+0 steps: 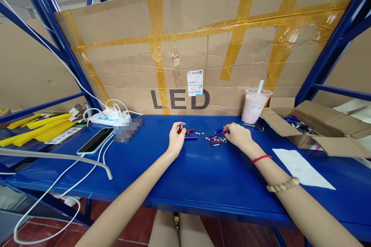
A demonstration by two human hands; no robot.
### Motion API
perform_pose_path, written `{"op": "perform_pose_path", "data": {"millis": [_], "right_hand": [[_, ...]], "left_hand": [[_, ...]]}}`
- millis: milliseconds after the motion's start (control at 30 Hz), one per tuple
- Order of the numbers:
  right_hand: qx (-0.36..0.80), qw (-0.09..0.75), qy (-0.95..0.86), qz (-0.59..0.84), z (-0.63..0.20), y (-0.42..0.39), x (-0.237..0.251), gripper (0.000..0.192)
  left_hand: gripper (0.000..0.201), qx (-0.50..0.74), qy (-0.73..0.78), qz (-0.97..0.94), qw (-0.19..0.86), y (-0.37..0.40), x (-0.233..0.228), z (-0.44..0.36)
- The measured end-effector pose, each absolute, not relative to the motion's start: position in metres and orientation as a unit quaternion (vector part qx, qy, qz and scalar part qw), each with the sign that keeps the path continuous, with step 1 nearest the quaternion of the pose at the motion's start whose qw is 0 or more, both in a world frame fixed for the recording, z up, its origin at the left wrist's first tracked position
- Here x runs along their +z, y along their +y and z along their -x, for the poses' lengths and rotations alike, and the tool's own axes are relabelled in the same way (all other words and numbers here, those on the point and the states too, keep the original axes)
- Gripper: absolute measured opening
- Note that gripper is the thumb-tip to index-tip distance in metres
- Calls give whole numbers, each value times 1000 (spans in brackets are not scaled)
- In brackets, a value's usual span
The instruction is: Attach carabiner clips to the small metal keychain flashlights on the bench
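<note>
My left hand is closed around a small red metal tube, held tilted up between thumb and fingers. Just right of it, another red tube and a purple tube lie on the blue shelf. Fingertips of my right hand are pinched together over a little pile of carabiners; what they hold, if anything, is hidden. A red carabiner lies at the pile's near edge, and a blue tube touches or nearly touches those fingers. Several small silver button cells are scattered between my hands.
An open cardboard box of small parts stands right, behind a white paper. A pink drink cup stands at the back. Left are a phone, a power strip, white cables and yellow tubes. A large carton walls the back.
</note>
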State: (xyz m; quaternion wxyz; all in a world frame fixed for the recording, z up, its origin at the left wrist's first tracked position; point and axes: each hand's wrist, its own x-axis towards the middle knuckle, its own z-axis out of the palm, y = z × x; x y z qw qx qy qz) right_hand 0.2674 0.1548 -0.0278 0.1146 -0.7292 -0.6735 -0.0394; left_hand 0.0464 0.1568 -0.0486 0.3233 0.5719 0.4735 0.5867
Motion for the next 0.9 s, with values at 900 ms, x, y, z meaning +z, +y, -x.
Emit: {"op": "perform_pose_path", "data": {"millis": [900], "right_hand": [[36, 200, -680, 705, -260, 153, -21, 23]], "left_hand": [[16, 588, 455, -543, 391, 152, -42, -49]]}}
